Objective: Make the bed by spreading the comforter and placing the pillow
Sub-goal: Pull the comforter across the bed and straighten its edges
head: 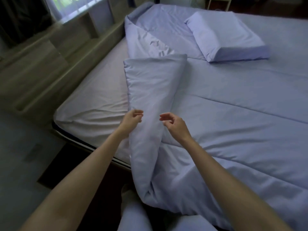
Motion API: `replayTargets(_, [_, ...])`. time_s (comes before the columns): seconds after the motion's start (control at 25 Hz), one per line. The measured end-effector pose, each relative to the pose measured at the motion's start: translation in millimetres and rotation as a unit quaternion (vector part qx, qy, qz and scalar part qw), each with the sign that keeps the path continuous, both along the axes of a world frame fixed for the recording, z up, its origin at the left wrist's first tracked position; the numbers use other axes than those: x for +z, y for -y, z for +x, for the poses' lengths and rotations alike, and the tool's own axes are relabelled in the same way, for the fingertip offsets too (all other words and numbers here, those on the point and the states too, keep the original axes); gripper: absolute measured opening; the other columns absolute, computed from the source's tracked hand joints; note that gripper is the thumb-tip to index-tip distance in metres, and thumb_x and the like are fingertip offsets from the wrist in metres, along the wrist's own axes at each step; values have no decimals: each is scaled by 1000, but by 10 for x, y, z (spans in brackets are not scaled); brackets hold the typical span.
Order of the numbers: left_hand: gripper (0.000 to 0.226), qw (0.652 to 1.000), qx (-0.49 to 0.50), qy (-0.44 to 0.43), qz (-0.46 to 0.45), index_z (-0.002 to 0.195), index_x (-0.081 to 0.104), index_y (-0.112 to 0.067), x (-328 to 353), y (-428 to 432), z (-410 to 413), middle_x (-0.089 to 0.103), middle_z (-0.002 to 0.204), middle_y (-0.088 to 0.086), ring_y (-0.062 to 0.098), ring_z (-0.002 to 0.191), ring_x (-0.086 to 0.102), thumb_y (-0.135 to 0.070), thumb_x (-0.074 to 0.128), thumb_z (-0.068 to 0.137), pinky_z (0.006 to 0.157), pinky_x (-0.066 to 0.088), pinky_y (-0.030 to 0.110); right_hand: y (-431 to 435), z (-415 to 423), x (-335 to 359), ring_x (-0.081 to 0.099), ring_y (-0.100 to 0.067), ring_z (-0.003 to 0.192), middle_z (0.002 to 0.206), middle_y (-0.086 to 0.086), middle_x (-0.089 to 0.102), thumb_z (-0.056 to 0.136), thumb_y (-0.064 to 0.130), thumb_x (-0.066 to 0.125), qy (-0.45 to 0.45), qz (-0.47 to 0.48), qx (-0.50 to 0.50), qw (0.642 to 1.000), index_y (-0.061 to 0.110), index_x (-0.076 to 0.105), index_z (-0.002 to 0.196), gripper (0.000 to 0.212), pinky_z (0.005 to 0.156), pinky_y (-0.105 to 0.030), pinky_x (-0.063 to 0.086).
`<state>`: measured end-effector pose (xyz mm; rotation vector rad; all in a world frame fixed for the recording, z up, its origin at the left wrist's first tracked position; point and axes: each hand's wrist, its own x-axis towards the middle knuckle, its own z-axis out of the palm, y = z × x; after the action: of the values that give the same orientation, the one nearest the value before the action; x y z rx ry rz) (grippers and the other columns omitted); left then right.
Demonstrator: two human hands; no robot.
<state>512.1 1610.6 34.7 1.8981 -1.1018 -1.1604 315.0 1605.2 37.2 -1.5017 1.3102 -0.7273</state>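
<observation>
A pale blue comforter (233, 130) covers most of the bed, with its left side folded back on itself in a long ridge (150, 90). That fold leaves the white fitted sheet (100, 90) bare along the bed's left side. A matching blue pillow (225, 35) lies on top of the comforter at the far right. My left hand (131, 120) hovers at the ridge's left edge, fingers curled and holding nothing. My right hand (173, 124) is just above the ridge's right side, fingers apart and empty.
A low wooden ledge (50, 52) runs along the bed's left side under a window (70, 7). The floor (21, 155) and a dark mat (55, 172) lie at the near left. My legs (136, 217) are at the bed's foot.
</observation>
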Motion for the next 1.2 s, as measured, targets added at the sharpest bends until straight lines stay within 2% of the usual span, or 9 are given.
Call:
replayTargets(0.12, [30,998,-49,-12,-46,118,58,2,50,421,173,62,104,6,6,73,58,3,41,94,53,41,8,214,216,55,63,1,86,97,11,69,88,12,57,2,-22,-38,999,28,65,99,21,75,-6,46])
replayTargets(0.24, [28,994,-67,15,-85,107,64,-3,-31,866,496,64,100,5,12,76,60,5,43,91,57,42,4,399,454,28,64,-2,91,98,12,69,88,10,58,19,-33,-124,992,29,65,98,22,84,-15,49])
replayTargets(0.36, [27,988,-54,89,-112,108,65,-13,-211,1306,901,67,107,7,22,89,62,-3,49,88,77,48,22,444,732,-35,63,1,90,97,15,68,89,7,57,35,-66,-200,977,25,64,102,23,83,-14,48])
replayTargets(0.48, [49,981,-36,183,-56,132,46,-10,-465,1644,1172,50,132,20,34,118,51,-22,59,86,102,42,40,406,1023,-99,62,6,87,97,17,66,88,9,57,34,-86,-264,960,24,62,106,24,78,-11,48])
replayTargets(0.68, [96,989,-6,-105,108,147,6,-14,-633,1927,1190,43,140,10,27,115,56,-36,72,81,87,51,38,287,1303,-269,63,-2,96,101,20,65,84,12,56,-13,-103,-274,956,35,61,103,31,86,-23,50])
replayTargets(0.84, [51,965,-43,-235,105,128,51,-13,-533,1881,1181,65,120,2,15,98,66,-30,70,84,66,55,24,225,1363,-526,52,-17,121,128,0,57,80,21,58,-158,-136,-274,939,16,53,128,49,105,-27,37])
replayTargets(0.92, [32,952,-33,-301,34,117,57,-10,-419,1818,1283,69,107,5,16,88,68,-14,65,86,74,58,27,215,1374,-656,39,-27,134,143,-12,45,76,36,58,-224,-73,-300,924,14,42,139,69,113,-37,29])
replayTargets(1.0, [30,940,19,-338,-37,111,58,-7,-279,1689,1517,67,100,10,22,84,67,-3,58,81,78,57,32,216,1430,-693,32,-30,139,149,-16,35,77,37,63,-185,31,-317,930,13,29,146,81,115,-41,26])
replayTargets(1.2, [12,949,218,-206,-103,81,61,-16,-304,729,2491,64,97,9,24,91,60,-8,58,73,77,50,36,175,1826,-652,42,-27,134,148,-12,41,85,31,65,-114,76,-203,970,13,26,147,76,112,-41,33])
